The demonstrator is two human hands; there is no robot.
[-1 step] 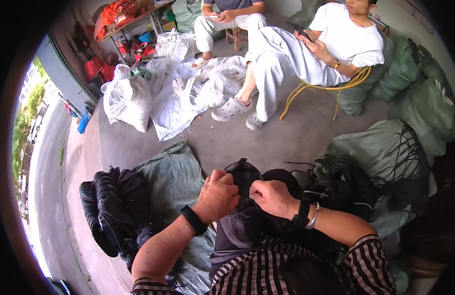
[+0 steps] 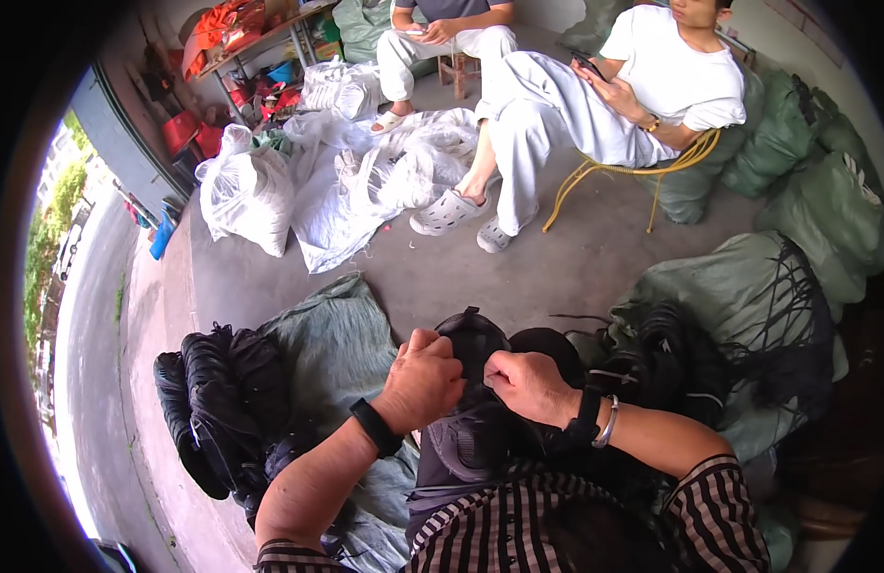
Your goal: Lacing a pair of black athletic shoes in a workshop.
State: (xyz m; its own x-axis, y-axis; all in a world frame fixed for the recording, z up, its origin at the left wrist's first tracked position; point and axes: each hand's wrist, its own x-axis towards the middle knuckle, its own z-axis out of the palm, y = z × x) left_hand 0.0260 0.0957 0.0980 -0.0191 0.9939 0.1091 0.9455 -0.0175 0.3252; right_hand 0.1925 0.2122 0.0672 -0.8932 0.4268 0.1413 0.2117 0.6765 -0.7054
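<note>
A black shoe [image 2: 468, 449] rests at my lap, its open collar away from me. My left hand [image 2: 423, 379] is closed over the shoe's left side, with the fingers curled in. Close by on the right, my right hand [image 2: 532, 385] is also closed, thumb and forefinger pinched together above the shoe. Whatever the fingertips hold is too small or too hidden to make out. Just behind my right hand sits another rounded black item [image 2: 547, 346], partly covered.
Black shoes [image 2: 236, 401] are heaped at left beside a green woven sack [image 2: 332, 325]. At right, more black shoes [image 2: 666, 358] lie near a green sack [image 2: 719, 286] draped with black laces [image 2: 790, 320]. Two people sit ahead, one on a yellow chair [image 2: 642, 170], near white bags [image 2: 251, 191].
</note>
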